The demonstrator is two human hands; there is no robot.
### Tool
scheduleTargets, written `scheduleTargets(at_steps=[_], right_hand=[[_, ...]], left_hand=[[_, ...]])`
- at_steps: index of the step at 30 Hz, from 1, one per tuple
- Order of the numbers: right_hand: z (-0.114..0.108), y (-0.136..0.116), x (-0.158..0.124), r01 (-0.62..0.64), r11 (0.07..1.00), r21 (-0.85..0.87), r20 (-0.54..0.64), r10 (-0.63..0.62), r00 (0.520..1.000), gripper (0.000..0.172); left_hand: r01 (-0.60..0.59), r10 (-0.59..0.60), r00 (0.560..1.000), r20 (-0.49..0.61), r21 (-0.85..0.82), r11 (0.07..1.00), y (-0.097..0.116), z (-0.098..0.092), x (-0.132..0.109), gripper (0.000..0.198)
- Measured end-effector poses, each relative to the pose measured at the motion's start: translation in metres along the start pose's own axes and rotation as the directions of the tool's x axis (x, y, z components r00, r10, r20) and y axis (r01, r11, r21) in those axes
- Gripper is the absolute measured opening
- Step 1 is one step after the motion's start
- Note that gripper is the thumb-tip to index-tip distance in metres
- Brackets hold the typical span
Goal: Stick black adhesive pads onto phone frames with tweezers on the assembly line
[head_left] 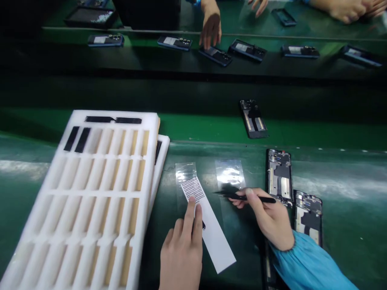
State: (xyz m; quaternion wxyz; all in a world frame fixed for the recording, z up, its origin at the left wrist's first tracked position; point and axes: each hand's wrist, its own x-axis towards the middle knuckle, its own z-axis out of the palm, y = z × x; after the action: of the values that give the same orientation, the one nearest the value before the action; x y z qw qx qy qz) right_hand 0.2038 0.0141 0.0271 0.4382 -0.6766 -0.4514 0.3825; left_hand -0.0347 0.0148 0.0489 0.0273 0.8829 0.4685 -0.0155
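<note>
My left hand [183,249] lies over a white paper strip [216,245], index and middle fingers stretched out onto it. Rows of small black dots cover the strip's upper end, and a larger black mark shows beside my fingers. In my right hand [272,221] I hold black tweezers [267,199], their tips pointing left toward the strip without touching it. A clear plastic piece [186,169] lies partly under the strip, and another clear piece [231,171] is just beyond the tweezers. Beside my right hand rest opened phone bodies, one upper [279,173] and one lower [308,213].
White foam trays [121,194] are stacked at left, the top one holding black strips [82,140] in its upper slots. One phone body [253,121] sits on the green strip ahead. Farther off, several phones lie in a row; another person's hand [211,26] touches one [220,58].
</note>
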Motion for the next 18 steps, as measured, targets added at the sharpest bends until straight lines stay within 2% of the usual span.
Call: scheduleTargets(at_steps=[4,7,9,13,15,18], right_hand=[[-0.032,0.008,-0.012,-0.060,0.995,-0.084,-0.191,0.044,0.981,0.031],[-0.041,0.012,0.002,-0.095,0.995,-0.026,-0.298,0.083,0.951,0.034],[-0.035,0.014,0.025,-0.078,0.994,0.075,-0.309,0.098,0.946,0.037],[-0.009,0.018,0.071,-0.030,0.975,0.221,-0.285,0.094,0.954,0.044],[0.001,0.022,0.081,-0.019,0.968,0.250,-0.286,0.092,0.954,0.045],[0.005,0.027,0.083,-0.017,0.961,0.274,-0.278,0.096,0.956,0.046]], left_hand=[[-0.140,0.142,0.989,0.037,-0.057,0.989,0.012,-0.003,0.004,0.064],[-0.208,0.210,0.978,0.015,-0.060,0.976,0.024,0.001,0.020,0.066],[-0.223,0.223,0.975,-0.016,-0.035,0.974,0.029,0.004,0.039,0.066],[-0.168,0.169,0.985,-0.033,0.028,0.985,0.033,0.010,0.088,0.063],[-0.153,0.154,0.988,-0.014,0.044,0.987,0.032,0.012,0.107,0.068],[-0.141,0.141,0.990,-0.003,0.052,0.989,0.031,0.017,0.123,0.073]])
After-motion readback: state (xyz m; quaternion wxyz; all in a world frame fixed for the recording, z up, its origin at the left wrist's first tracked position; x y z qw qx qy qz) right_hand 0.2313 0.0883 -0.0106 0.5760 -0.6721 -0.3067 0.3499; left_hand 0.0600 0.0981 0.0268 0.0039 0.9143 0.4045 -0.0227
